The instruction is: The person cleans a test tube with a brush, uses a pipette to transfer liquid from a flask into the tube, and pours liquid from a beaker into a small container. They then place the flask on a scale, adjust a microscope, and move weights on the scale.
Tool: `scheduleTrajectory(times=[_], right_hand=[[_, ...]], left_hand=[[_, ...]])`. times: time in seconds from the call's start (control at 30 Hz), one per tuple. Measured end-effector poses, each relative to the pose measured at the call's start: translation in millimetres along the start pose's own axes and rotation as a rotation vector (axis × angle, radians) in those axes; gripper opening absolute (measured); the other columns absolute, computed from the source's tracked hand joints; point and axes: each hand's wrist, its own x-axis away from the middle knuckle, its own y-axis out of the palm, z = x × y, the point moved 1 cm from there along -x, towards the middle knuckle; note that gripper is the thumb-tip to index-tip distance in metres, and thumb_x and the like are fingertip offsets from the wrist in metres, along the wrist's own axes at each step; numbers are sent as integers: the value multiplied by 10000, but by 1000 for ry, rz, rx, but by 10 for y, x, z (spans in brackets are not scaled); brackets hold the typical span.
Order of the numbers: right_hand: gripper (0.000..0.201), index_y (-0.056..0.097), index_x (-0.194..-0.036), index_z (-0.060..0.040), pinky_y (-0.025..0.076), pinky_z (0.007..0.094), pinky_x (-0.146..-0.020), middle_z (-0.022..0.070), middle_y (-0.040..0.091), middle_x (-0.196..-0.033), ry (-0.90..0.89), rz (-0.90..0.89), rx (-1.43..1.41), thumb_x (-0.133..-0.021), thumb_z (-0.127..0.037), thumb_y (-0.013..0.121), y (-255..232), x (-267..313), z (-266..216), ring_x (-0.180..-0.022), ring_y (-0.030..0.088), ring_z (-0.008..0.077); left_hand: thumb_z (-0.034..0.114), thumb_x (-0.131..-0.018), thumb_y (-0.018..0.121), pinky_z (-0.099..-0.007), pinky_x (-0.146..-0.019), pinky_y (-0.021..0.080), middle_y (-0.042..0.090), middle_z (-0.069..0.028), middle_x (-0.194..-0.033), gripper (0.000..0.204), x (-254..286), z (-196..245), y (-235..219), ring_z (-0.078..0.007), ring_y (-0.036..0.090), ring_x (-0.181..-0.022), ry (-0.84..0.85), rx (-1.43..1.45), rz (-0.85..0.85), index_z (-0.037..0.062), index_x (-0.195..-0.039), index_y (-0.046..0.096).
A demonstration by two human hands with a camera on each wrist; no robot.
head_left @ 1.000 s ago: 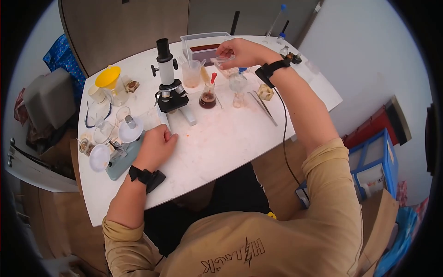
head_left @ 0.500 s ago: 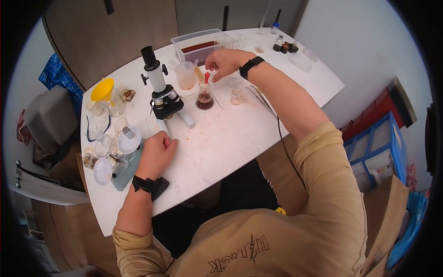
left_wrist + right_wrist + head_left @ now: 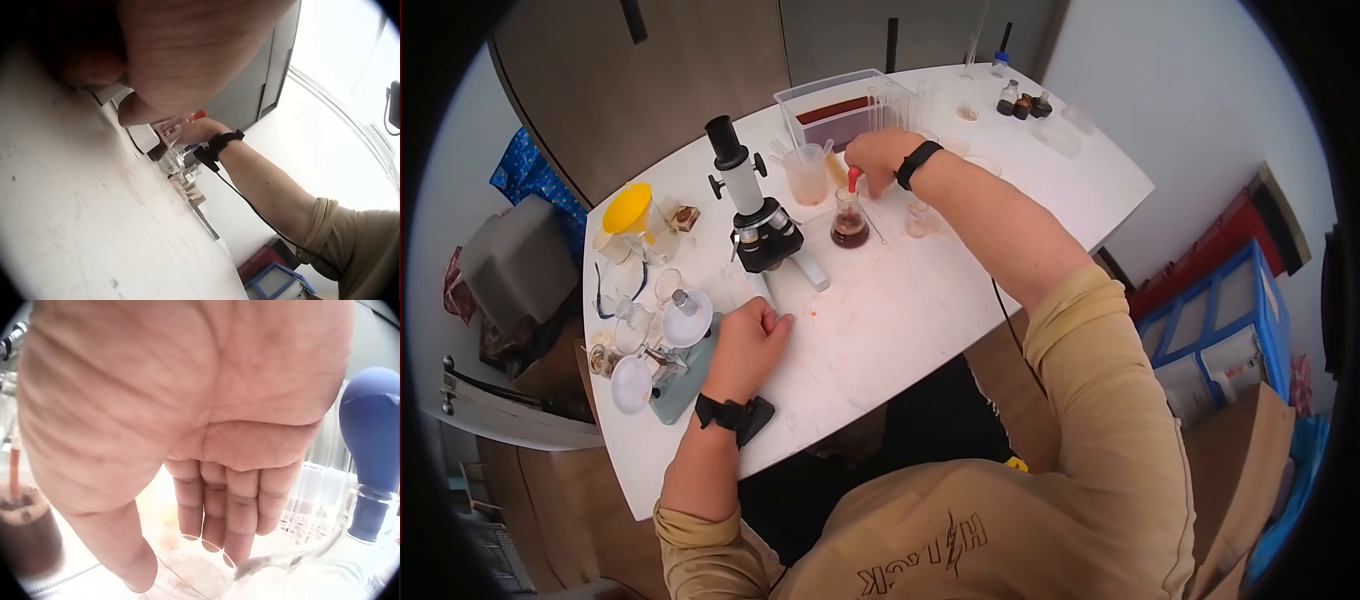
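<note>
My right hand (image 3: 882, 158) is beside the red dropper bulb (image 3: 854, 180) above a flask of dark liquid (image 3: 850, 229); contact with the bulb cannot be told. In the right wrist view the fingers and thumb of this hand (image 3: 206, 450) are apart, and a clear curved glass edge (image 3: 210, 545) crosses the fingertips. The dark flask (image 3: 30, 540) stands on one side, a blue bulb (image 3: 372, 425) on the other. My left hand (image 3: 748, 350) rests on the table near the balance (image 3: 685, 380), its fingers loosely curled, nothing seen in it; the left wrist view shows the thumb (image 3: 136, 110).
A microscope (image 3: 745, 190) stands left of the flask, with a plastic beaker (image 3: 807, 178) behind. Test tubes (image 3: 897, 105) and a clear bin (image 3: 828, 86) are farther back. A yellow funnel (image 3: 628, 208) is at left, small dark bottles (image 3: 1023, 105) at back right.
My right hand has moved left and down from the glassware, where it held a clear dish, to the dropper bulb. My left hand has stayed by the balance. The head view has shifted.
</note>
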Motion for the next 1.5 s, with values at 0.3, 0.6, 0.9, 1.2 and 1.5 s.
scheduleTrajectory(times=[0.3,0.6,0.9,1.2,1.5], right_hand=[[438,835,-1071,-40,647,505,-897,189,834,-1112,-64,-25,59,-711,-225,1001,-78,38,-70,-1078,807,404],[398,752,-1192,1,612,436,-958,181,798,-1138,-156,277,-204,-871,-166,918,-338,561,-11,-1090,762,367],[176,704,-960,5,567,376,-717,119,723,-842,-134,403,-483,-949,-106,840,-467,1606,-816,-756,682,254],[229,738,-1050,-21,617,489,-831,181,790,-967,-320,278,-395,-941,-187,851,238,1331,-1389,-927,773,397],[444,642,-1252,-22,579,487,-993,200,623,-1281,-386,506,-260,-925,-217,870,471,1405,-1925,-1208,643,401]], left_hand=[[217,-996,812,-418,-630,496,596,-130,-677,366,26,7,-35,-233,507,-637,-20,31,22,-1,-815,582],[191,-992,794,-477,-690,554,701,-230,-761,290,0,-134,-11,-389,675,-690,78,48,10,-27,-846,670],[193,-983,801,-482,-695,561,713,-237,-779,281,-1,-186,51,-403,699,-713,63,30,80,-17,-849,671],[197,-1011,795,-458,-682,550,712,-204,-776,281,14,-180,15,-330,685,-696,26,37,115,-33,-921,661],[108,-979,772,-494,-723,568,721,-245,-821,195,-17,-262,106,-409,732,-775,53,5,163,-36,-967,640]])
